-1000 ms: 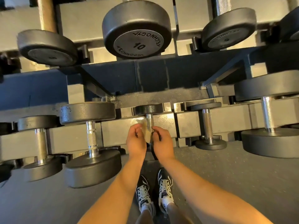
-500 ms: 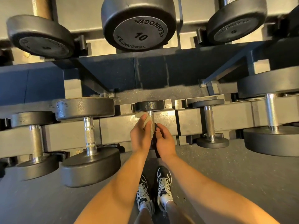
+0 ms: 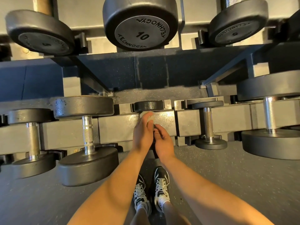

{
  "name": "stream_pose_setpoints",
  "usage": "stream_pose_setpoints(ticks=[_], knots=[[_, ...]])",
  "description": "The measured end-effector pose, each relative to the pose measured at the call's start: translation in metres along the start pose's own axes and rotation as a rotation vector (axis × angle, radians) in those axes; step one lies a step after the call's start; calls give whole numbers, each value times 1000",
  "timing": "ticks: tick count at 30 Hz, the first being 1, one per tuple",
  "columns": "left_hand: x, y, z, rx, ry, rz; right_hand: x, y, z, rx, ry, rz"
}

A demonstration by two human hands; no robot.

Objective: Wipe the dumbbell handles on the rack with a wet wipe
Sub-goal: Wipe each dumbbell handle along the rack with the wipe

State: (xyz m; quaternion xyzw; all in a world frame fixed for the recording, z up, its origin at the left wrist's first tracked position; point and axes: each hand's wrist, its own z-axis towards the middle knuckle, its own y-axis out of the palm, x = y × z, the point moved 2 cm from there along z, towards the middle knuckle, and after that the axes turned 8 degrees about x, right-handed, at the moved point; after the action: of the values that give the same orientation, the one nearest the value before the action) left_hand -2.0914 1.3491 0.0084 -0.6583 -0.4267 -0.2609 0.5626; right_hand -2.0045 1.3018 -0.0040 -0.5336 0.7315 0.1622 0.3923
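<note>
The left hand is curled round the wet wipe, a pale wad bunched at its fingertips and pressed vs. the top of the handle of the small dumbbell, right under that dumbbell's far head. The right hand sits just beside it, lower on the same handle w/ fingers bent inward. Can't tell if it really grips the bar or only steadies it. The dumbbell lies in its cradle mid lower tier of the rack. Step in hand, IMO: mid-wipe on this one handle, wipe at the far end of the stroke. Next move prob. calls for dragging the wipe back toward the near head w/ some twist to cover the whole bar, then shifting to a neighbour, e.g. the slim dumbbell on the right or the bigger dumbbell on the left. Which handles are already done can't be read, since no wet sheen shows. Hidden: the handle itself and the near head, both under the hands. The upper-tier dumbbell marked 10 is cut off at the frame top, and the dumbbells at both edges are cropped.
</note>
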Motion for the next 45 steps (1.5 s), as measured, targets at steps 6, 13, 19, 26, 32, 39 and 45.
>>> stream_pose_setpoints(ticks=[6, 13, 19, 26, 32, 39, 45], knots=[[-5, -3, -15, -42, -45, 59, 0, -6, -1, 12, -5, -19], [-20, -13, -36, -100, -69, 157, 0, -13, -8, -42, -60, -119], [-3, -9, -14, 44, 33, 36, 1, -8, -9, -66, -105, -182], [-13, -7, -42, -80, -192, 162, 0, -17, -11, -32, -129, -225], [-31, -14, -50, -166, -291, 209, 1, -24, -16, -75, -126, -272], [-23, -11, -59, -23, -279, 57, -2, -28, -20, -76, -141, -273], [-19, -20, -59, -75, -245, 89, -4, -30, -28, -67, -137, -244]])
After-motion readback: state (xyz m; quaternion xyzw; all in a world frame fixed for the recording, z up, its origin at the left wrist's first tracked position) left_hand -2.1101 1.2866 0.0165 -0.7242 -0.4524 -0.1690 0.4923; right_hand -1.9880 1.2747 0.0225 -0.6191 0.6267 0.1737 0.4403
